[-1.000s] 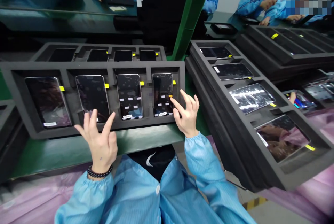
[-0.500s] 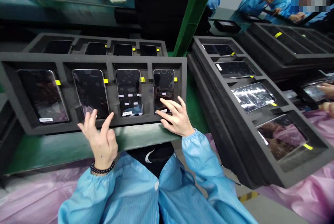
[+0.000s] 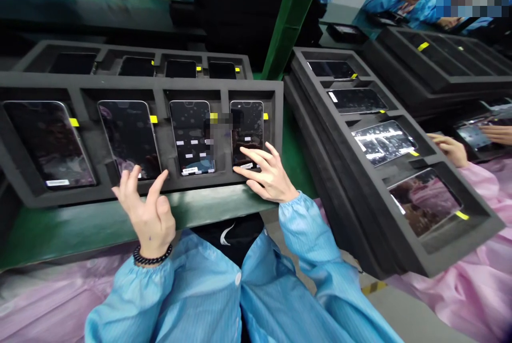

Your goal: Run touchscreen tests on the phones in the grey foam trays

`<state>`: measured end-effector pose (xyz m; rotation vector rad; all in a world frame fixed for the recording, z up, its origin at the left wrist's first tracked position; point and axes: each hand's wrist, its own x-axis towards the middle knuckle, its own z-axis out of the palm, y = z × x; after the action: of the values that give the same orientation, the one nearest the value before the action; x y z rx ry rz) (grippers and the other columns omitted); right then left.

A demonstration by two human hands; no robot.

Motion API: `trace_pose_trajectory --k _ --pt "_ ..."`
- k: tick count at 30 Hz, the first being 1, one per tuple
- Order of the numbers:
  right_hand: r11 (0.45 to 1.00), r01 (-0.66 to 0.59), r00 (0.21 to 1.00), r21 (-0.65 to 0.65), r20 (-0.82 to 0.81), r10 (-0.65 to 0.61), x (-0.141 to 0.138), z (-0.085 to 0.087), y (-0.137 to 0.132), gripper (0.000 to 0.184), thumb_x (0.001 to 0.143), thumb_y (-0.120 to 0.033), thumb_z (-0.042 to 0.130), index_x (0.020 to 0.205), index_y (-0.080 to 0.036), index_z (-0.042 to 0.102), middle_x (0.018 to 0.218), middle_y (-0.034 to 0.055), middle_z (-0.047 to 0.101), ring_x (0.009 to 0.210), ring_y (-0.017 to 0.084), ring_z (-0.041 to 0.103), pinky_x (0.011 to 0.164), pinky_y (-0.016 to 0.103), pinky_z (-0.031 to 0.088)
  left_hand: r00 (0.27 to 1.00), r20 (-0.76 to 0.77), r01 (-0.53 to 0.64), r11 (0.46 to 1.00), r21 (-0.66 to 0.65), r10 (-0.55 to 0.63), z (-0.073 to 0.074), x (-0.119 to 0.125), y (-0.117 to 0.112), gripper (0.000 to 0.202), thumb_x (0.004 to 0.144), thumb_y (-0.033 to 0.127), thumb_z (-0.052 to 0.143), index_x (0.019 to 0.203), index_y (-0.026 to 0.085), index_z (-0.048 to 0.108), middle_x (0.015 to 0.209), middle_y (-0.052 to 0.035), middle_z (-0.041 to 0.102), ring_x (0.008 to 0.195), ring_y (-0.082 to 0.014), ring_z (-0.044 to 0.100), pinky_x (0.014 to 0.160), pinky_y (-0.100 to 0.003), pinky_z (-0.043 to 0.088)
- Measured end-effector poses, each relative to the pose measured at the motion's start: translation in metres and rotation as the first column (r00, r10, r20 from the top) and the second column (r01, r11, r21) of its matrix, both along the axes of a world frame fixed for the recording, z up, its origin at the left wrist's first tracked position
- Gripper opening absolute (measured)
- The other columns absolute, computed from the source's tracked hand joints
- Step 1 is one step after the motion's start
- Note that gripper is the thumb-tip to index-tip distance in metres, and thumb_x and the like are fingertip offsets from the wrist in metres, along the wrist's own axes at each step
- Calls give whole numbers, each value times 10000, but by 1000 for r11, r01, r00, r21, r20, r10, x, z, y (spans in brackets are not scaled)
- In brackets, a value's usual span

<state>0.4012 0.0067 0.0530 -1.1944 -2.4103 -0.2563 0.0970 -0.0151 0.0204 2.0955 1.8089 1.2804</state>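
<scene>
In front of me a black foam tray (image 3: 136, 85) holds several phones, each in its own compartment with a yellow tab at the side. My left hand (image 3: 148, 209), fingers spread and holding nothing, is at the lower end of the second phone (image 3: 130, 137) from the left. My right hand (image 3: 270, 172) is also open, its fingertips over the bottom of the rightmost phone (image 3: 247, 129); contact is hard to make out. Between my hands lies a phone (image 3: 192, 129) with several small white labels on its screen. The leftmost phone (image 3: 48, 143) has one white label near its bottom.
To the right stands a stack of foam trays (image 3: 344, 172) with phones in its top tray. Another phone tray (image 3: 156, 49) sits behind mine. A green post (image 3: 294, 17) rises beyond them. A co-worker's hand (image 3: 450, 148) is beside the right stack.
My view has shifted slightly, so the trays appear a little higher and further left. A co-worker's hand has come up beside the right stack. My own hands keep nearly the same pose.
</scene>
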Motion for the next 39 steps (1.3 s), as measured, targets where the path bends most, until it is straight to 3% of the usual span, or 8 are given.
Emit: trace_pose_trajectory --k 3,11,18,22,31,35,39 --pt "1000 -9 1000 -9 -6 9 0 -1 1 309 1016 -404 515 1207 -328 747 1554 24 549 1361 239 511 1279 529 223 1000 17 -9 1000 18 9 -2 0 1 515 1021 415 323 1443 277 583 1665 -79 329 1590 -313 220 1323 -619 85" --pt "987 131 987 95 -103 -122 35 -7 -22 381 1032 -425 428 1245 -374 740 1530 19 554 1307 253 525 1223 547 308 1000 28 1 999 42 -2 -1 2 1 513 1024 393 318 1423 248 605 1655 -92 343 1585 -320 224 1321 -601 83" --pt "988 131 990 76 -66 -126 36 -6 -24 361 1039 -380 447 1249 -341 739 1522 33 566 1297 243 534 1222 533 317 1000 28 -9 999 47 8 -1 2 1 524 1020 406 319 1407 221 621 1647 -104 355 1581 -320 232 1321 -592 98" --pt "972 188 979 138 -107 -174 36 -8 -23 342 1031 -362 462 1138 -328 785 1495 20 591 1261 243 557 1206 518 342 999 34 -14 999 40 13 -1 3 1 519 1019 402 321 1416 239 612 1651 -92 350 1582 -316 234 1324 -582 100" --pt "991 48 998 126 -48 -42 17 -3 -11 343 1039 -383 452 1127 -305 774 1477 36 613 1278 224 560 1237 509 308 999 41 -18 999 33 16 -2 2 0 521 1019 422 315 1416 260 612 1648 -74 352 1582 -315 232 1324 -587 103" --pt "972 162 984 168 -99 -147 12 0 -1 382 1045 -424 418 1228 -334 741 1498 36 584 1301 237 542 1230 526 326 999 45 -14 999 37 12 -1 3 0 506 1018 410 327 1416 278 611 1646 -71 355 1580 -310 237 1324 -584 102" --pt "951 283 958 125 -92 -273 5 4 10 414 1037 -429 458 1399 -335 637 1581 45 493 1356 274 489 1262 551 264 999 38 -23 999 23 22 1 4 0 516 1020 415 314 1408 264 619 1646 -82 356 1583 -311 235 1322 -589 106"
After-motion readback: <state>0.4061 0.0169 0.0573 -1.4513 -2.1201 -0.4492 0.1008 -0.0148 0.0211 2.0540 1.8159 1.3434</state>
